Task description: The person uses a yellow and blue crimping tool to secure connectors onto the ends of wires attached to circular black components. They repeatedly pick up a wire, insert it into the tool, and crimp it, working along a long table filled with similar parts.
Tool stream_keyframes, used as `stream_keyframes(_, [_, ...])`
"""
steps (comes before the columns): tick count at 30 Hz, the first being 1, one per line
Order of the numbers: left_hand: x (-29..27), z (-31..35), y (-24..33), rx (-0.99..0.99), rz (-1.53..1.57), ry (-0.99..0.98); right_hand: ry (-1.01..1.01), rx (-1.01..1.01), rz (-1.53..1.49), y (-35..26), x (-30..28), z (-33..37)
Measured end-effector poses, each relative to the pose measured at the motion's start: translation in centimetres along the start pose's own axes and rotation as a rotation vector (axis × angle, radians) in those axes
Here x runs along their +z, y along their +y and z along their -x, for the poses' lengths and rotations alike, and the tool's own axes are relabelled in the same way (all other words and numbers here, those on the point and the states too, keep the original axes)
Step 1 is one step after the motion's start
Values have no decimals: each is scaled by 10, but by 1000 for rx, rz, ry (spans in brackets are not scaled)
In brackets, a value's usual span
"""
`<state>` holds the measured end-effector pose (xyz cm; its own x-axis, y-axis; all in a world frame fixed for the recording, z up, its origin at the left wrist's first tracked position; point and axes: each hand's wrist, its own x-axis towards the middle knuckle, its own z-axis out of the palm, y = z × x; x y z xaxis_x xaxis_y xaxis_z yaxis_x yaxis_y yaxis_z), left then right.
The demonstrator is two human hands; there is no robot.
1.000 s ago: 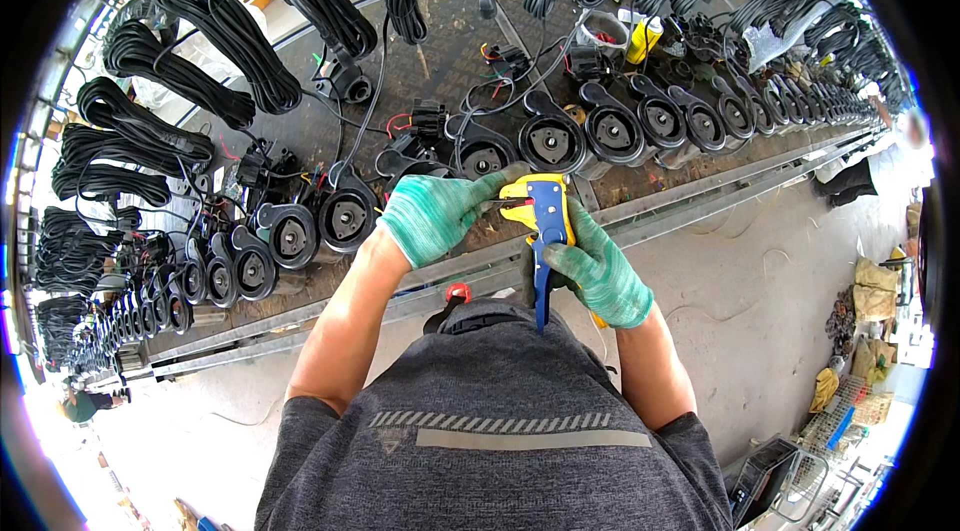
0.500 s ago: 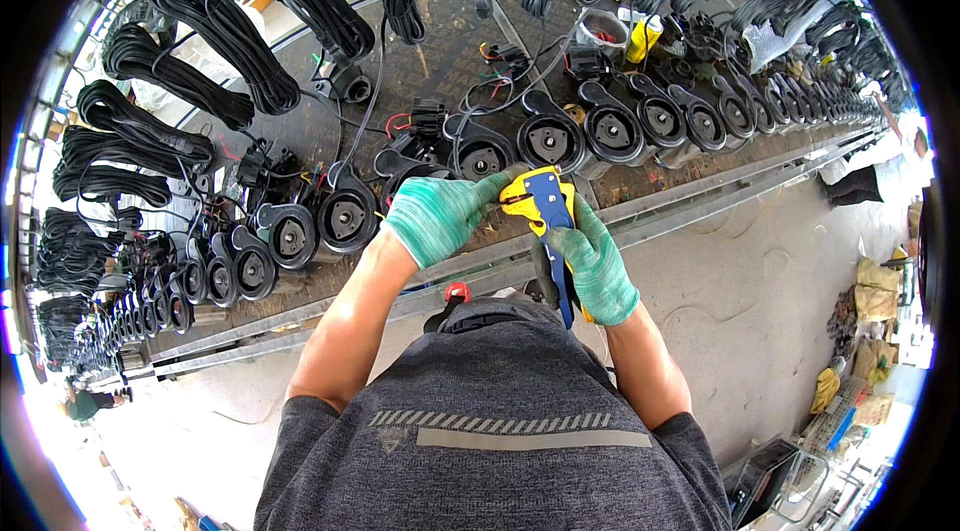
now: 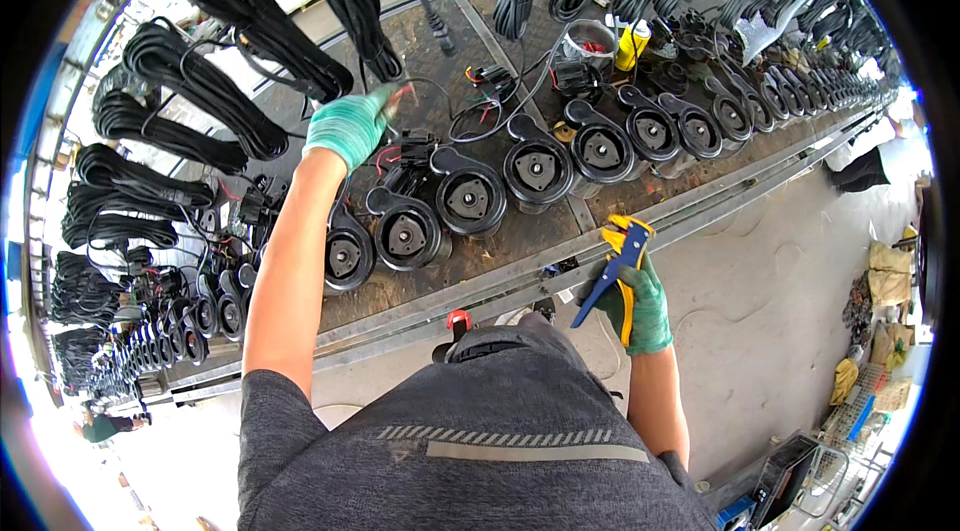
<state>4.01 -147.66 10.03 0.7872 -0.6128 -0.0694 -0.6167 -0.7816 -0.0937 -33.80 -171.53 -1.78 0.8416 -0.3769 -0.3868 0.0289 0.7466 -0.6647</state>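
Note:
My right hand, in a green knit glove with dark fingers, is closed around a wire stripper with blue and yellow handles. The tool is held off the front edge of the workbench, jaws up, and its handles are spread apart. Over the bench, my left hand reaches out in a matching glove, close to the hanging end of a black cable bundle. Its fingertips are smeared by motion, with a reddish blur at them. Below that hand stand black round housings with side spouts, in a row along the bench.
Coiled black cables line the far side of the workbench. A metal tin with red bits and a yellow bottle stand toward the back. Black connectors with coloured wires lie behind the housings. Sacks rest on the floor at right.
My left hand has left the stripper's jaws and moved up and left across the bench. The right hand has drawn the stripper right and down, and its handles have spread.

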Motion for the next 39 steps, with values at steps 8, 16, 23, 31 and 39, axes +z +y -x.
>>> stream_keyframes(8, [75, -114, 38, 142, -132, -424, 309, -27, -78, 1, -78, 17])
stream_keyframes(16, [254, -246, 63, -139, 285, -353, 603, 27, -151, 23, -138, 61])
stream_keyframes(23, [304, -246, 49, -92, 705, -233, 655, 84, -238, 29, -164, 58])
stream_keyframes(31, [175, -199, 49, -165, 1730, -169, 534, 50, -100, 14, -149, 29])
stream_keyframes(39, [58, -40, 54, 420, 1868, -4, 348, 58, -115, 15, -103, 2])
